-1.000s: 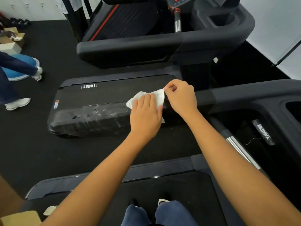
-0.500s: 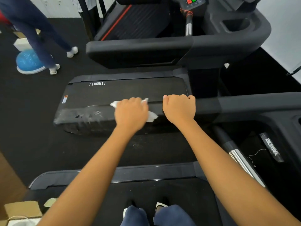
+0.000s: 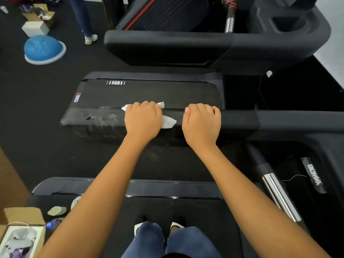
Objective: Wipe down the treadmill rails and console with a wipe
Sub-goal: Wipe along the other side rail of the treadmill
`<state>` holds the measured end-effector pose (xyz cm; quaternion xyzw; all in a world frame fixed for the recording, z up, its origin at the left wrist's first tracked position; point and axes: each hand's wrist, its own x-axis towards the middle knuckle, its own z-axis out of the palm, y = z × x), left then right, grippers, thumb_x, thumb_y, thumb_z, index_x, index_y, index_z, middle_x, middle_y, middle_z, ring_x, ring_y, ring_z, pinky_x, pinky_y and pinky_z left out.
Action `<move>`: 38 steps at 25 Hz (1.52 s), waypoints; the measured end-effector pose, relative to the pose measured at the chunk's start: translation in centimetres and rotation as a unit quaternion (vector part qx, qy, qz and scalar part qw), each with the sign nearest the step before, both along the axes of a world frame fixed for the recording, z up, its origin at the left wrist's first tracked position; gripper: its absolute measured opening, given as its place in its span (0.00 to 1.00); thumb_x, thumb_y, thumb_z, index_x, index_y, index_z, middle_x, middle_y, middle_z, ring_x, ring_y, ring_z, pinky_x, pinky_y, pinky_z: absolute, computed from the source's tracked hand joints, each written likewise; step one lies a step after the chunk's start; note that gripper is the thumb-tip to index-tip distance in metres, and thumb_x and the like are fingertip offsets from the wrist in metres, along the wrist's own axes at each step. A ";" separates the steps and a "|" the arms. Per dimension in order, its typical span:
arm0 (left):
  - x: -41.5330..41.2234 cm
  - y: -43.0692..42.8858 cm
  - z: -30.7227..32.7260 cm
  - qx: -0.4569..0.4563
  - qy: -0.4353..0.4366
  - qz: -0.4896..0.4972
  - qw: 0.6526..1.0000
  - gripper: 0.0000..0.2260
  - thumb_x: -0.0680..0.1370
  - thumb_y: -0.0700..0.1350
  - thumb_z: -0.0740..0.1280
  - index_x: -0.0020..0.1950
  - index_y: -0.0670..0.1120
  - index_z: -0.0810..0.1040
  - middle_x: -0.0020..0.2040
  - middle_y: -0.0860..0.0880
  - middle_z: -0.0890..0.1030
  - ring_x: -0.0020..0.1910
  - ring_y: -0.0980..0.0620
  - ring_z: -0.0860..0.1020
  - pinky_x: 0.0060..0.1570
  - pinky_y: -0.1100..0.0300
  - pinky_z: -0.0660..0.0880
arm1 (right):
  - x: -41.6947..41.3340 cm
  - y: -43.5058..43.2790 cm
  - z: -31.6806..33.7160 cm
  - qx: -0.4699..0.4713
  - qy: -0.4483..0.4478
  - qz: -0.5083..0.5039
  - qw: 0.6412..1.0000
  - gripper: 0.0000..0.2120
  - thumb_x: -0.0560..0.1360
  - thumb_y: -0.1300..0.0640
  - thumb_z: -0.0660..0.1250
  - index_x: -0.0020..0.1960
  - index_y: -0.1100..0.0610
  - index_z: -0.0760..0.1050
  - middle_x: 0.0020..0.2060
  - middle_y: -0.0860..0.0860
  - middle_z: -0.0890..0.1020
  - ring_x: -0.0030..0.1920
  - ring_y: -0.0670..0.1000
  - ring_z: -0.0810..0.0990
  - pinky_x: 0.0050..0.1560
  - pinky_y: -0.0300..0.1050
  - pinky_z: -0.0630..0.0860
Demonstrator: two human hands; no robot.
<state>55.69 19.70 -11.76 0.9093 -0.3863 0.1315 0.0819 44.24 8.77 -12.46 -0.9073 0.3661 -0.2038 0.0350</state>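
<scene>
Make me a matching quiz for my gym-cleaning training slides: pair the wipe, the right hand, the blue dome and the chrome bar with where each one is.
Things:
1. wipe
2. right hand
3. blue dome
4. chrome bar

Places:
A. on the floor, far left
B. under the left hand on the rail
C. lower right, beside the logo strip
D. curled over the bare rail, right of the wipe

Pairs: 1-B, 2-D, 3-A, 4-C.

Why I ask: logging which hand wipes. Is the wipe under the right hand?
No, the wipe lies under the left hand, while the right hand grips the bare rail.
</scene>
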 end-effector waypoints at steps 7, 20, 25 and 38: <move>-1.0 -0.2 0.1 -0.007 0.017 -0.115 0.993 0.19 0.81 0.49 0.46 0.49 0.47 0.77 0.42 0.50 0.79 0.42 0.48 0.76 0.46 0.53 0.71 | 0.1 0.2 -0.3 -0.005 -0.029 -0.020 0.999 0.21 0.79 0.51 0.48 0.45 0.52 0.79 0.40 0.46 0.81 0.45 0.48 0.77 0.64 0.49 0.66; 0.3 2.0 0.3 -0.028 0.054 -0.115 0.991 0.17 0.80 0.47 0.49 0.52 0.46 0.78 0.45 0.50 0.81 0.44 0.47 0.78 0.47 0.53 0.72 | 3.4 3.6 0.4 0.012 0.021 0.035 0.999 0.22 0.81 0.51 0.46 0.45 0.52 0.78 0.39 0.46 0.80 0.43 0.48 0.76 0.57 0.48 0.68; 6.6 8.8 0.8 0.050 0.007 -0.055 0.997 0.12 0.78 0.42 0.53 0.43 0.43 0.74 0.38 0.43 0.78 0.39 0.40 0.76 0.40 0.49 0.71 | 3.0 3.5 0.6 0.032 -0.003 0.046 0.998 0.24 0.80 0.49 0.44 0.47 0.52 0.79 0.40 0.46 0.80 0.44 0.48 0.77 0.61 0.49 0.67; 6.9 6.8 2.2 0.221 0.019 -0.075 0.972 0.11 0.79 0.43 0.55 0.56 0.43 0.74 0.51 0.43 0.80 0.47 0.39 0.79 0.40 0.52 0.68 | 2.6 2.7 1.2 0.048 0.030 0.059 0.997 0.19 0.81 0.51 0.50 0.51 0.52 0.79 0.44 0.47 0.82 0.46 0.49 0.77 0.58 0.47 0.66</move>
